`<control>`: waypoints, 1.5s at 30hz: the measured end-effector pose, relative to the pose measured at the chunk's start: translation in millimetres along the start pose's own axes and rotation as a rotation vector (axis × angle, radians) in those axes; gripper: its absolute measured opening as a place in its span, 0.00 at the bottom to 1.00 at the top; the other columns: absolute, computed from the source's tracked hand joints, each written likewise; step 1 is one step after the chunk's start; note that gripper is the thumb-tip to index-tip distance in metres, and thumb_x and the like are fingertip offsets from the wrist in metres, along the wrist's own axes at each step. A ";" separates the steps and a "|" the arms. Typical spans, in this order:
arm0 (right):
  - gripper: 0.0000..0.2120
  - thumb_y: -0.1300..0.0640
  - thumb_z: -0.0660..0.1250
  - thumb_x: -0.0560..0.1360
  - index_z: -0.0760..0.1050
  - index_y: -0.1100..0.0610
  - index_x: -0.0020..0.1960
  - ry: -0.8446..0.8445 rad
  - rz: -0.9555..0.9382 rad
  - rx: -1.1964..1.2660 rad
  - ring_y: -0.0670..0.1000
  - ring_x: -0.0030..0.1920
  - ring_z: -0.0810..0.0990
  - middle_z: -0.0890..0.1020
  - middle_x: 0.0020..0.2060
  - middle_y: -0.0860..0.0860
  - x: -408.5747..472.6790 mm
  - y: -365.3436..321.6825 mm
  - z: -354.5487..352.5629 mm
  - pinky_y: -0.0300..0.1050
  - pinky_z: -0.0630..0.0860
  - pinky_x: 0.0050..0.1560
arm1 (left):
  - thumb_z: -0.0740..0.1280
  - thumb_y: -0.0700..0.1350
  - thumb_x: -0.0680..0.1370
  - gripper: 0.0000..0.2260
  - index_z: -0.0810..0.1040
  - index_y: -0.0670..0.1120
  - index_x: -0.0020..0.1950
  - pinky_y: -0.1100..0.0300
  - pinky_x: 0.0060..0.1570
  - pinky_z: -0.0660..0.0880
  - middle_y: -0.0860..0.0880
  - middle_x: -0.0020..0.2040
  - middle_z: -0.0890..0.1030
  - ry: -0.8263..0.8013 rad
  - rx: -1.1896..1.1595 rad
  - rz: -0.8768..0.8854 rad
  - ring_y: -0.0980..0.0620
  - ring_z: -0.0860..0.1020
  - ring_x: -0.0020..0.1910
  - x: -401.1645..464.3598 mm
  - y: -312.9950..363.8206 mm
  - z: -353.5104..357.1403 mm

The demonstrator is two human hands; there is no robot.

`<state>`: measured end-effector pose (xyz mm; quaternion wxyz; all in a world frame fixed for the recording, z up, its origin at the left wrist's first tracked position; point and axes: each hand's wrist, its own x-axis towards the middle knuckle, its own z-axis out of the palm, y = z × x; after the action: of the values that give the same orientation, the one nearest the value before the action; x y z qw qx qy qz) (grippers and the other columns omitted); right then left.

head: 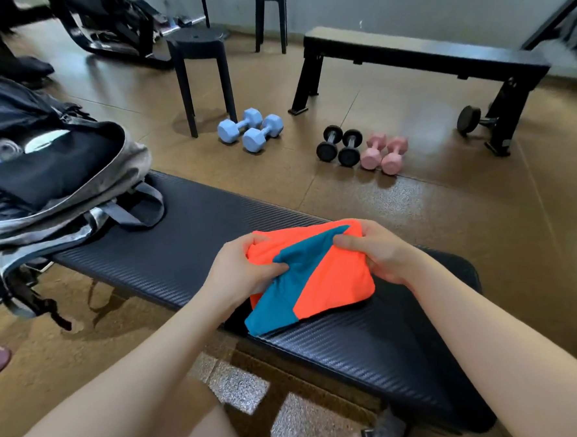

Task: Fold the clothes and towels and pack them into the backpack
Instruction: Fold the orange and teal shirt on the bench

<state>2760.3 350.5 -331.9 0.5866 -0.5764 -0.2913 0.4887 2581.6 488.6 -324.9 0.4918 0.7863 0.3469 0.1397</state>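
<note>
The backpack [58, 178] lies on the table's [187, 244] left end; the folded garment [317, 277] rests near its right end, dumbbells [251, 129] on the floor [448, 208] behind.

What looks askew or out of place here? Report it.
Only the open grey-and-black backpack stands out: it overhangs the black padded bench's left end, straps dangling toward the floor. Nothing looks spilled or damaged.

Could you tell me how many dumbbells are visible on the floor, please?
7: two blue dumbbells beside the near stool, two black dumbbells and two pink dumbbells farther right, and one dark dumbbell under the far bench, partly hidden by its leg.
</note>
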 end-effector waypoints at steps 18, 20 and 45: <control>0.05 0.59 0.74 0.63 0.79 0.53 0.37 0.173 -0.475 -0.209 0.42 0.32 0.79 0.82 0.32 0.46 -49.0 -147.7 33.6 0.35 0.76 0.35 | 0.74 0.49 0.58 0.13 0.76 0.54 0.40 0.73 0.32 0.67 0.56 0.36 0.77 0.213 -0.193 0.491 0.63 0.71 0.32 -35.6 129.8 -70.8; 0.07 0.61 0.74 0.67 0.77 0.51 0.37 0.299 -0.450 -0.456 0.39 0.31 0.75 0.80 0.31 0.44 -30.3 -141.0 25.6 0.36 0.72 0.35 | 0.72 0.52 0.57 0.14 0.75 0.53 0.39 0.73 0.30 0.65 0.56 0.34 0.74 0.202 -0.132 0.432 0.64 0.70 0.30 -6.2 111.6 -65.0; 0.12 0.70 0.72 0.66 0.74 0.56 0.39 0.215 -0.240 -0.869 0.40 0.29 0.69 0.74 0.32 0.47 46.9 -33.7 -28.1 0.31 0.66 0.33 | 0.68 0.51 0.69 0.06 0.74 0.51 0.42 0.68 0.38 0.67 0.56 0.37 0.74 -0.098 0.284 0.724 0.63 0.68 0.36 81.5 -9.3 -25.9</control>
<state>2810.2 386.9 -314.5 0.3700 -0.7784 -0.4712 0.1878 2622.0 564.3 -330.6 0.3131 0.9238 0.0392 0.2170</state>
